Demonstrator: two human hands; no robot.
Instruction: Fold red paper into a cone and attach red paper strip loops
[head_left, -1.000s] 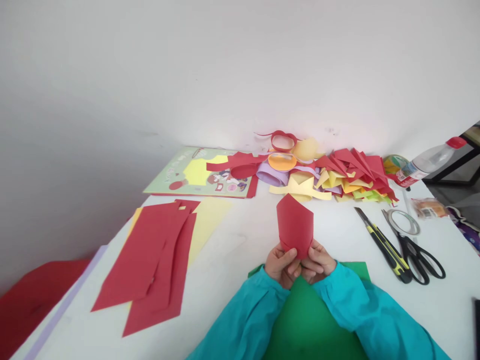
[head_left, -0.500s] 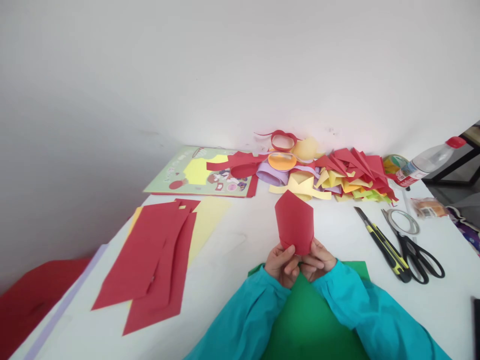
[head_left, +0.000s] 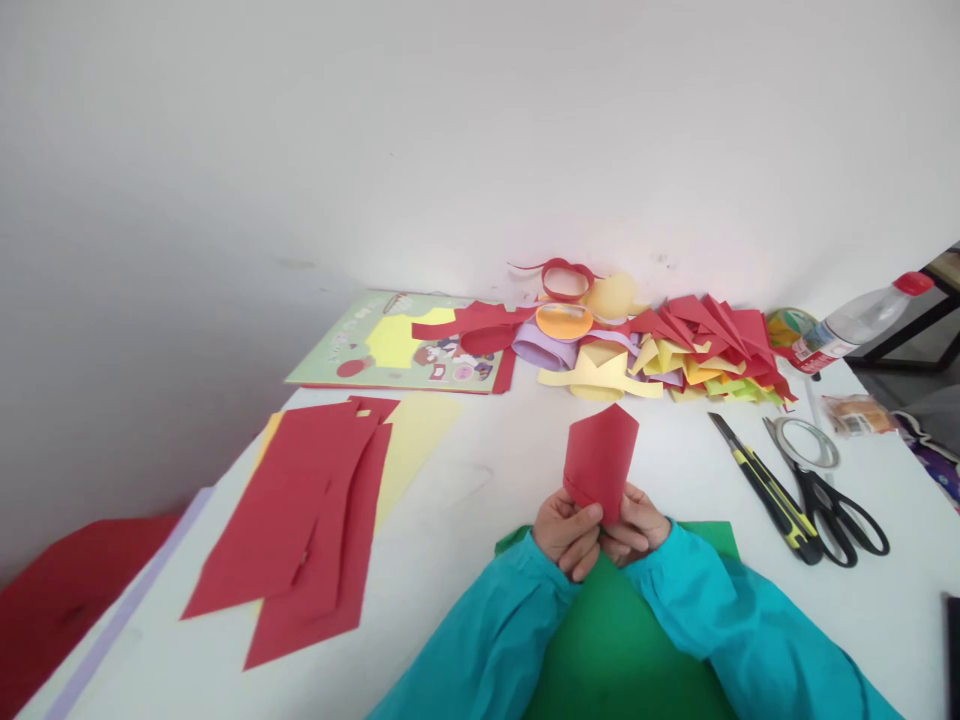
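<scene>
Between both hands, a curved piece of red paper with a pointed top stands upright, turned at an angle. My left hand pinches its lower left part, thumb on the front. At the lower right edge, my right hand grips the same paper; some of its fingertips are hidden behind the paper and the other hand. Below the hands and forearms lies a green sheet.
Red paper sheets lie at left. Behind are a pale green pad, cut paper crowns and folded red pieces. At right are a utility knife, scissors, a tape roll and a plastic bottle.
The red paper has turned, with its point shifting to the right, and has dropped slightly. Both hands still hold it, their positions nearly the same.
</scene>
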